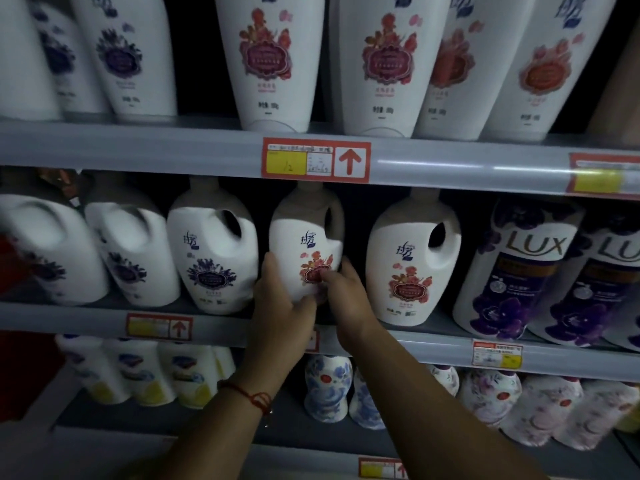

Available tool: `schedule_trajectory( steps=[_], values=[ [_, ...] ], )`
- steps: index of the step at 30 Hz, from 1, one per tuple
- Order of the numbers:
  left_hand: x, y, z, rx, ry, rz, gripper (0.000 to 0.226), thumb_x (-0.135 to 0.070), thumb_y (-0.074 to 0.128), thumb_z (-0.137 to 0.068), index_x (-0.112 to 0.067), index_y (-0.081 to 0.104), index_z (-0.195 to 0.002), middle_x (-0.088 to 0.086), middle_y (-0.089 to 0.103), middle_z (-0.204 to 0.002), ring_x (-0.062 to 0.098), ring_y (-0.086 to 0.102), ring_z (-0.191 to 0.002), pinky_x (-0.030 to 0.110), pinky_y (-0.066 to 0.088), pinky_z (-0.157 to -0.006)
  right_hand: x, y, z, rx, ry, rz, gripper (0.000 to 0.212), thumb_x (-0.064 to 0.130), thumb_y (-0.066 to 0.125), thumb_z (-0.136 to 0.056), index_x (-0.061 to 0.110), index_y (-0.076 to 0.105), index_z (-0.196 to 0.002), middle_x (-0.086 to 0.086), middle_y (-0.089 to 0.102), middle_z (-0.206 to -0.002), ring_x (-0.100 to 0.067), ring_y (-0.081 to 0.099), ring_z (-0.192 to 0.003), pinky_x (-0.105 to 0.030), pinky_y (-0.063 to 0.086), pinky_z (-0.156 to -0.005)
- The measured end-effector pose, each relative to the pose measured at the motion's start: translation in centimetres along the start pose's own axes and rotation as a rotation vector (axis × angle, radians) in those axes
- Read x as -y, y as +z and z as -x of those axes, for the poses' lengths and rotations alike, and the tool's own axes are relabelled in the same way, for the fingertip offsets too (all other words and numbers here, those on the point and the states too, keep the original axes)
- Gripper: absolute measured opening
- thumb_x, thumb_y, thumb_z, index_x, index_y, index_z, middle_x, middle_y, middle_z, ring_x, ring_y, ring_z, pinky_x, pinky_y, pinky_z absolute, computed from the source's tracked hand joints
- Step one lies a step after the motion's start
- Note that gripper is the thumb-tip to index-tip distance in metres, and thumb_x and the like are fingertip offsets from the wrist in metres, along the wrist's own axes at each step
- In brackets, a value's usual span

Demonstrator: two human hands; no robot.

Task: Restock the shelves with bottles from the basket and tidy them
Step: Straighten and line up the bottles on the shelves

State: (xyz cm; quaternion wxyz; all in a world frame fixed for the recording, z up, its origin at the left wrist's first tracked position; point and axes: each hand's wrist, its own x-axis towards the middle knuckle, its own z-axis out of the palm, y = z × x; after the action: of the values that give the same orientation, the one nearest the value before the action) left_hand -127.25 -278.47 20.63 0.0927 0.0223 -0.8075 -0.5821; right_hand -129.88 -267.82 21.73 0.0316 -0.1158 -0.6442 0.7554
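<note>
Here, both hands are gripping one white handled jug with a red flower label on the middle shelf: left hand cupping its 8 o'clock side, right hand wrapping its 4 o'clock side. A matching red-flower jug is standing at 3 o'clock, a purple-flower jug at 9 o'clock. Purple Lux bottles are sitting farther toward 3 o'clock.

Bottle between hands (middle shelf)
</note>
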Motion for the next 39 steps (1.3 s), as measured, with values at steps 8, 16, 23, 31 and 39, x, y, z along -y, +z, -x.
schedule_trajectory(
  steps=[8,16,23,31,39],
  values=[
    [0.2,-0.7,-0.9,0.058,-0.008,0.057,0.107,-0.05,0.069,-0.061,-0.05,0.014,-0.153,-0.009,0.055,-0.144,0.01,0.06,-0.123,0.045,0.052,-0.103,-0.6,-0.4,1.2,-0.043,-0.027,-0.02,0.042,0.005,0.061,-0.091,0.017,0.061,-0.131,-0.002,0.075,-0.115,-0.017,0.072,-0.104,-0.028,0.059,-0.079],
    [-0.6,-1.9,-1.5,0.055,-0.024,0.081,0.043,-0.033,0.074,-0.086,-0.049,0.049,-0.117,-0.021,0.067,-0.105,0.002,0.066,-0.098,0.029,0.053,-0.077,-0.5,-0.4,5.7,-0.028,-0.058,-0.024,0.036,0.0,0.054,-0.092,0.018,0.061,-0.123,-0.002,0.073,-0.111,-0.016,0.069,-0.101,-0.026,0.056,-0.078],
    [-1.0,-0.7,-1.7,-0.032,0.014,0.022,0.086,-0.061,0.072,-0.077,-0.025,0.036,-0.146,-0.006,0.064,-0.125,0.014,0.065,-0.104,0.031,0.051,-0.077,0.0,-2.5,5.7,-0.035,-0.066,0.135,0.018,0.013,0.06,-0.09,0.016,0.073,-0.102,-0.001,0.078,-0.096,-0.022,0.072,-0.094,-0.037,0.057,-0.084],
    [-1.8,1.1,-2.4,-0.127,-0.012,0.109,0.092,-0.065,0.07,-0.077,-0.023,0.029,-0.148,0.0,0.058,-0.13,0.015,0.063,-0.099,0.027,0.046,-0.073,1.6,-10.3,4.5,-0.594,-0.14,-0.068,0.034,0.041,0.066,-0.093,0.008,0.06,-0.1,-0.005,0.066,-0.097,-0.022,0.061,-0.09,-0.038,0.051,-0.077],
    [-1.6,1.6,-2.4,-0.151,0.033,0.076,0.094,-0.064,0.071,-0.077,-0.028,0.024,-0.15,0.005,0.051,-0.139,0.016,0.061,-0.1,0.033,0.045,-0.084,2.4,-10.6,2.6,-0.41,-0.11,-0.106,0.074,0.068,0.064,-0.087,0.023,0.051,-0.144,0.004,0.064,-0.13,-0.011,0.063,-0.111,-0.033,0.051,-0.088]
  ],
)
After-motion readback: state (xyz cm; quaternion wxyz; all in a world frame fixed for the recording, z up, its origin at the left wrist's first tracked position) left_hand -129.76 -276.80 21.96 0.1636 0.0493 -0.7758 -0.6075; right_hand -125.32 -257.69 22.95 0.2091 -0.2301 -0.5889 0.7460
